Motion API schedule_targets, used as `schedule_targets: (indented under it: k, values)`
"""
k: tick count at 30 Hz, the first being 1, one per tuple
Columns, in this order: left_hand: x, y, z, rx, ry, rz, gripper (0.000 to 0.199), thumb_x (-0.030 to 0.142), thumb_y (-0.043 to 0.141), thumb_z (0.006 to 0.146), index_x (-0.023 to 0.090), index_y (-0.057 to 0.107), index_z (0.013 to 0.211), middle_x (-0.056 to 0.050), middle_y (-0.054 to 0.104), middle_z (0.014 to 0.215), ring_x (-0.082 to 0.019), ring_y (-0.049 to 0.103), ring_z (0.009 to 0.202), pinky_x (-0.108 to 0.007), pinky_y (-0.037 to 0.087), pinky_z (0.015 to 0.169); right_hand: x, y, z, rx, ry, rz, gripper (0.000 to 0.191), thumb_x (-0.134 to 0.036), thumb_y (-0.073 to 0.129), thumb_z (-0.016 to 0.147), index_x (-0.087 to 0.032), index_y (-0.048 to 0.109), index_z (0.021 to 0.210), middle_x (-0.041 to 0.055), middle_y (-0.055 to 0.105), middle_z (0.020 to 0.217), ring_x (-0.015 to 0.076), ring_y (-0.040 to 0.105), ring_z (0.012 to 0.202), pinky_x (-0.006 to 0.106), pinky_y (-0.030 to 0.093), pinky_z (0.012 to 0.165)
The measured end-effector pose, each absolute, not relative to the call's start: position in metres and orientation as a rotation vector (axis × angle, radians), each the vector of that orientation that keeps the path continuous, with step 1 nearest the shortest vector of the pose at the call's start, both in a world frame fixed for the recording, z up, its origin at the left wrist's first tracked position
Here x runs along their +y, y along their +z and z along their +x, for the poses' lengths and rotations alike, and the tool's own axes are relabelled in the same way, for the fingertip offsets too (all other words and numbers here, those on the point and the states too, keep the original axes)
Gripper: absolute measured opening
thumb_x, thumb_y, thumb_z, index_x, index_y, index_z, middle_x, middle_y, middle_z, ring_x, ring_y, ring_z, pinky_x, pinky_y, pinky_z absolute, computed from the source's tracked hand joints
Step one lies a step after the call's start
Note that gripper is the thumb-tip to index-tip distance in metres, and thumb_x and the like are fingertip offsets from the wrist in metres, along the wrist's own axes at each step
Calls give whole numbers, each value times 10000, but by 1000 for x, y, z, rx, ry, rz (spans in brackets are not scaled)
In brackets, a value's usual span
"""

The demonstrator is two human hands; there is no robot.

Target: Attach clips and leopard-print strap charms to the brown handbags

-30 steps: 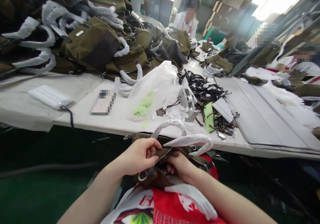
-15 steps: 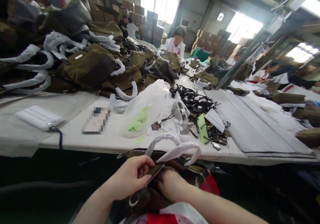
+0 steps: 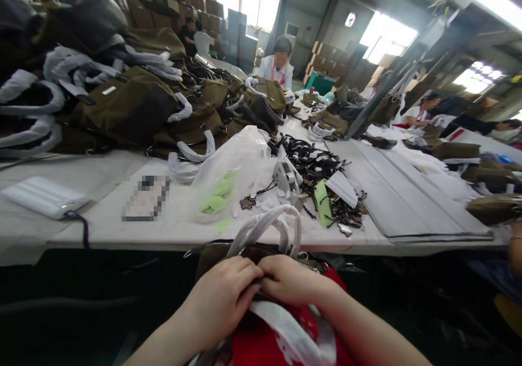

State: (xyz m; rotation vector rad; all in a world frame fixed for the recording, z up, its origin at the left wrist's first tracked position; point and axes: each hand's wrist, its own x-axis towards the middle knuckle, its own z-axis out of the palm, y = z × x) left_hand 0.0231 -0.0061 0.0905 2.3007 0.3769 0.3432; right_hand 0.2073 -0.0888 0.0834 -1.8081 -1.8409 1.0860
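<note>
An olive-green handbag [image 3: 209,258] is in front of me at the table's near edge, resting against my red clothing. My left hand [image 3: 228,290] is closed on the middle of its top edge. My right hand [image 3: 287,279] meets it there, fingers bent and pressed on the same edge. What lies right between the fingertips is hidden. One handle wrapped in white [image 3: 293,224] arches up behind my hands. Another wrapped handle [image 3: 285,322] hangs down toward me below them.
On the white table [image 3: 171,233] lie a phone [image 3: 145,198], a white power bank [image 3: 43,196], a clear plastic bag [image 3: 232,162], a tape dispenser [image 3: 287,178] and a heap of black cords and tags [image 3: 314,162]. Olive bags [image 3: 134,102] pile up at left. A co-worker [image 3: 277,67] sits across.
My right hand has come up out of the bag to its top edge beside my left. One wrapped handle has dropped toward me. The view has shifted slightly right.
</note>
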Motion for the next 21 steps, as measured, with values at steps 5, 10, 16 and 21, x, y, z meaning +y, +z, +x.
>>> schedule_targets:
  k: [5, 10, 16, 21]
  values:
    - [37, 67, 34, 711, 623, 2007, 266, 377, 472, 949, 199, 650, 865, -40, 692, 833, -181, 654, 788, -276, 520, 744, -105, 102, 281, -1319, 680, -1845, 274, -365, 563, 894, -171, 715, 775, 31, 724, 764, 177, 662, 749, 256, 496, 712]
    - [80, 76, 57, 829, 548, 2010, 296, 424, 508, 905, 175, 664, 940, -68, 713, 897, -219, 665, 829, -319, 526, 764, -102, 57, 357, -1100, 99, -2265, 384, -409, 435, 944, -130, 700, 943, 93, 731, 854, 220, 664, 792, 309, 508, 749]
    - [26, 111, 70, 638, 717, 2276, 238, 355, 470, 945, 216, 656, 996, -59, 688, 955, -194, 633, 849, -302, 507, 786, -89, 26, 387, -1273, 50, -2522, 320, -162, 424, 927, -93, 665, 1127, 162, 680, 1157, 224, 656, 1014, 325, 480, 915]
    - [-7, 116, 67, 467, 699, 2378, 161, 312, 513, 937, 242, 658, 951, -27, 688, 900, -168, 641, 807, -255, 511, 738, -69, 18, 396, -1586, 218, -2613, 369, -91, 443, 923, -201, 667, 1195, 104, 658, 1222, 183, 638, 1079, 267, 445, 937]
